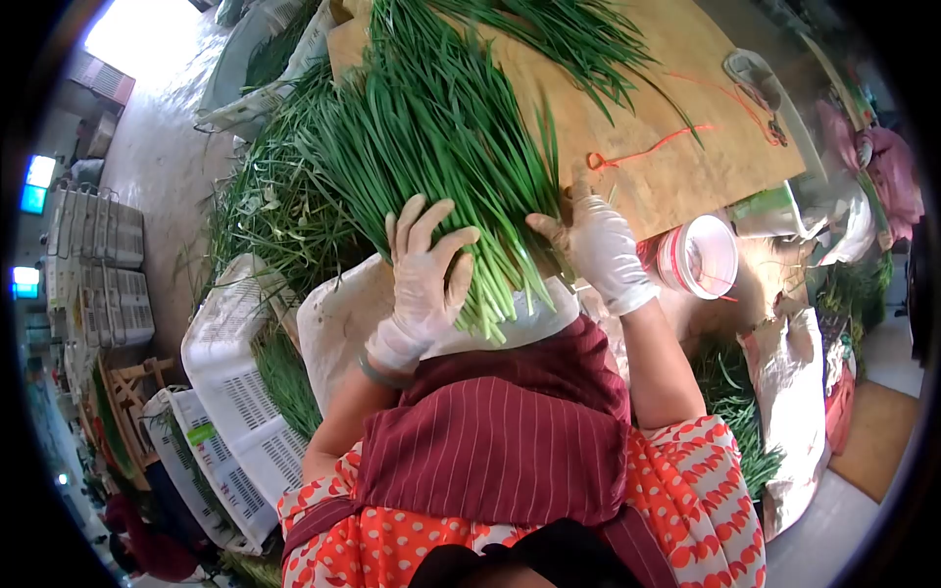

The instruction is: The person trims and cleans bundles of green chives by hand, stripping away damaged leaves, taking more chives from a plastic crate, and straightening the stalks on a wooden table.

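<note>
A large sheaf of garlic chives (446, 167) lies over the near edge of a wooden board, its pale cut stems pointing toward me. My left hand (421, 279), in a thin whitish glove, rests on the left side of the stems with fingers curved and apart. On the other side, my gloved right hand (603, 245) is beside the sheaf at the board's edge. Its thumb points toward the chives and its fingers reach forward, apart from the thumb. The underside of each hand is hidden.
An orange-red tie (647, 147) lies on the wooden board (676, 88), near more chives (569, 39). A white tub (708, 257) stands at right. Loose trimmings (284, 216) pile up at left, above a white plastic crate (230, 363). Stacked crates (98, 265) stand farther left.
</note>
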Action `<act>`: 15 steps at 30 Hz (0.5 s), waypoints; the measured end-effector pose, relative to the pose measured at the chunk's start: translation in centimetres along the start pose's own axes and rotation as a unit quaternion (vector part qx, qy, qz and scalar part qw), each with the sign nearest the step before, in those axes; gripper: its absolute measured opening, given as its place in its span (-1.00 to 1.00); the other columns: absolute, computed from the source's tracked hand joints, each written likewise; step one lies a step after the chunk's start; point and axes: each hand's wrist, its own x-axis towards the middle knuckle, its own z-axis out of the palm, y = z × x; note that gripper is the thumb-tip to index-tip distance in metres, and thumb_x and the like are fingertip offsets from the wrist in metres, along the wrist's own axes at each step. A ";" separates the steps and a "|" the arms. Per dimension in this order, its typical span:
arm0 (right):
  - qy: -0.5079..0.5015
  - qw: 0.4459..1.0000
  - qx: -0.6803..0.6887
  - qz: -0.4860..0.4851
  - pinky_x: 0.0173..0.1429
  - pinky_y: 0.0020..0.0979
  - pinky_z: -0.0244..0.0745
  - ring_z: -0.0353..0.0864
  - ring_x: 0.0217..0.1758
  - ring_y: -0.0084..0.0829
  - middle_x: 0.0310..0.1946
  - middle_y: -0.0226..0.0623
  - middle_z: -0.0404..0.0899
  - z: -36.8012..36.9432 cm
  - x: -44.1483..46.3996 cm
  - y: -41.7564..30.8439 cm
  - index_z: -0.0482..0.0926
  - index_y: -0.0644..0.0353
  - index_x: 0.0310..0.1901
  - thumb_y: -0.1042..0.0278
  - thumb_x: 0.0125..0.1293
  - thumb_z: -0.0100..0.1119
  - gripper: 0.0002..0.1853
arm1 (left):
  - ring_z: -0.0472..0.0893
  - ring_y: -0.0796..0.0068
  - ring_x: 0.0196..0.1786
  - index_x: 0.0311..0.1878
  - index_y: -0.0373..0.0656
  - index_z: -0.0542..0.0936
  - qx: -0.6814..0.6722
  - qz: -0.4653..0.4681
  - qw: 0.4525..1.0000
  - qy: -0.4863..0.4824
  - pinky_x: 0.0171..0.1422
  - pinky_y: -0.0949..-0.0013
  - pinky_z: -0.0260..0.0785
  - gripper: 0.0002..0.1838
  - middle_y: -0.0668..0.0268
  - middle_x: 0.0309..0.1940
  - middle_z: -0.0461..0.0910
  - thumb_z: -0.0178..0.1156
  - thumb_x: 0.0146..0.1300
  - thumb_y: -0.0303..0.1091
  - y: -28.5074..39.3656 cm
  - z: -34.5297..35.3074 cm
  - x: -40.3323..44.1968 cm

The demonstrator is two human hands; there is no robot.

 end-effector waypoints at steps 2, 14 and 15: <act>-0.021 1.000 -0.005 0.013 -0.15 -0.17 0.46 0.57 -0.19 0.01 -0.23 0.17 0.53 -0.3 0.8 -1.5 -0.01 0.55 0.29 -0.36 0.07 0.09 0.09 | 0.13 0.01 0.33 0.08 -0.18 0.45 -0.047 -0.057 0.996 0.054 0.42 0.01 -0.15 -0.63 0.05 0.20 0.23 0.05 0.23 -0.26 0.9 -0.3 -0.8; -0.091 0.958 0.271 -0.009 0.07 -0.30 0.43 0.52 0.00 0.03 -0.07 0.27 0.47 5.9 0.2 -9.6 -0.10 0.59 0.28 -0.12 -0.20 0.44 0.24 | 0.32 0.34 0.25 0.34 -0.22 0.07 -0.656 -0.476 0.564 0.157 0.34 0.27 0.17 -0.43 0.12 0.27 0.22 0.02 0.32 -0.37 0.1 -2.6 -1.2; -0.126 0.923 0.364 -0.024 0.05 -0.30 0.44 0.54 -0.02 0.02 -0.08 0.26 0.48 7.0 -0.2 -10.0 -0.12 0.55 0.30 -0.09 -0.22 0.46 0.25 | 0.44 0.32 0.16 0.27 -0.25 0.24 -0.683 -0.483 0.534 0.124 0.27 0.24 0.28 -0.53 0.13 0.16 0.39 0.03 0.32 -0.36 -0.4 -3.2 -1.2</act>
